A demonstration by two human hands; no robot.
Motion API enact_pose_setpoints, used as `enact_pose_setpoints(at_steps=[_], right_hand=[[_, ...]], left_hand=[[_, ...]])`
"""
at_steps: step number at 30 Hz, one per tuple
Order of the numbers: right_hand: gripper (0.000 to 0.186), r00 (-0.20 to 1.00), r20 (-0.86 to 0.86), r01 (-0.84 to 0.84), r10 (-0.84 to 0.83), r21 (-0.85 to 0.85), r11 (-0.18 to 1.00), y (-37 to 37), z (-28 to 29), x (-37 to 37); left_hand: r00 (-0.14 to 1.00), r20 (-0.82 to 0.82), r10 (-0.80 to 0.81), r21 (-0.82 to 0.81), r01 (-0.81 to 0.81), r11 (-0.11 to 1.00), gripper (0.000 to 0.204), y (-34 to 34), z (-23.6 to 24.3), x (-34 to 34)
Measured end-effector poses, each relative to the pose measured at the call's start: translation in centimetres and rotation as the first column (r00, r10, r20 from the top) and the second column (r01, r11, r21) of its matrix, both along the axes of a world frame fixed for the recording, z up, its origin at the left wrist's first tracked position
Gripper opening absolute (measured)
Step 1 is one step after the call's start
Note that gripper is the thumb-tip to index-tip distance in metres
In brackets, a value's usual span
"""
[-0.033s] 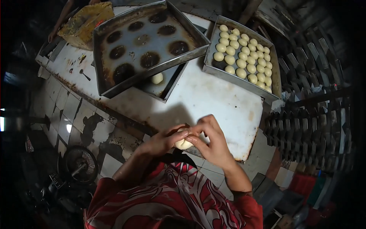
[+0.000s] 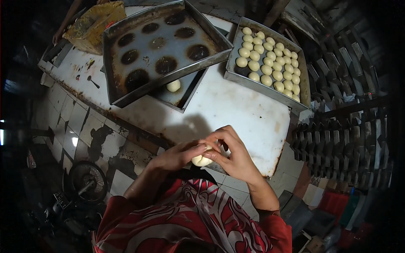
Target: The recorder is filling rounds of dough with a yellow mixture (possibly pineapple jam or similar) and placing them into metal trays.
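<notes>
A pale ball of dough [image 2: 201,161] sits between my two hands, above the near edge of the white table. My left hand [image 2: 178,156] curls around its left side, the thumb lying over the top. From the right, my right hand [image 2: 232,154] pinches the dough with thumb and bent fingers. A fold shows on the dough's surface; my fingers cover much of the rest.
Ahead on the table [image 2: 236,107] rests a large stained metal tray [image 2: 156,55], tilted over a lower tray [image 2: 183,101] holding a dough ball [image 2: 173,85]. A tray [image 2: 257,86] at far right carries many dough balls. A yellow container [image 2: 90,31], a spoon [image 2: 93,82] and another person's hand [image 2: 57,39] are at far left.
My right hand's fingers have closed in a little toward the left hand over the dough. Both hands keep hold of it in nearly the same place.
</notes>
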State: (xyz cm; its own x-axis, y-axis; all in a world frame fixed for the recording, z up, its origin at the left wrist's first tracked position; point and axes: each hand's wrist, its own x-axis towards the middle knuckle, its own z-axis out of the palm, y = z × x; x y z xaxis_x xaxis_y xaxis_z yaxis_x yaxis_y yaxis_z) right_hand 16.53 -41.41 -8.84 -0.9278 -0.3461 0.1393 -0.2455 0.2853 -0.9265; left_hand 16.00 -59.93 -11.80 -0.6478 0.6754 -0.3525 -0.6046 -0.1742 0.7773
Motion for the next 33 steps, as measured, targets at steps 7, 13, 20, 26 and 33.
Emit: enact_pose_setpoints(at_steps=[7,13,20,26,33], right_hand=[[0.015,0.981,0.192,0.043,-0.031,-0.061,0.997,-5.3,-2.5,1.3],[0.017,0.896,0.274,0.401,-0.349,-0.163,0.901,-14.0,-4.7,4.1],[0.045,0.756,-0.273,0.631,-0.594,0.066,0.773,-19.5,-6.6,7.3],[0.030,0.739,-0.360,0.636,-0.569,0.094,0.766,-17.8,-5.9,6.8],[0.027,0.801,-0.512,0.472,-0.310,0.221,0.854,-10.0,-6.6,7.3]], left_hand=[[0.955,-0.221,-0.195,0.137,0.228,0.964,0.034,-6.5,-1.7,0.4],[0.933,-0.029,0.358,0.145,-0.350,0.925,0.025,-11.0,-4.9,1.9],[0.869,0.387,0.307,0.169,-0.394,0.903,0.031,-11.9,-4.3,0.7],[0.885,0.462,0.061,0.426,-0.281,0.860,0.034,-11.5,-4.9,0.1],[0.933,0.095,0.347,0.206,-0.360,0.910,0.031,-4.3,-5.0,0.4]])
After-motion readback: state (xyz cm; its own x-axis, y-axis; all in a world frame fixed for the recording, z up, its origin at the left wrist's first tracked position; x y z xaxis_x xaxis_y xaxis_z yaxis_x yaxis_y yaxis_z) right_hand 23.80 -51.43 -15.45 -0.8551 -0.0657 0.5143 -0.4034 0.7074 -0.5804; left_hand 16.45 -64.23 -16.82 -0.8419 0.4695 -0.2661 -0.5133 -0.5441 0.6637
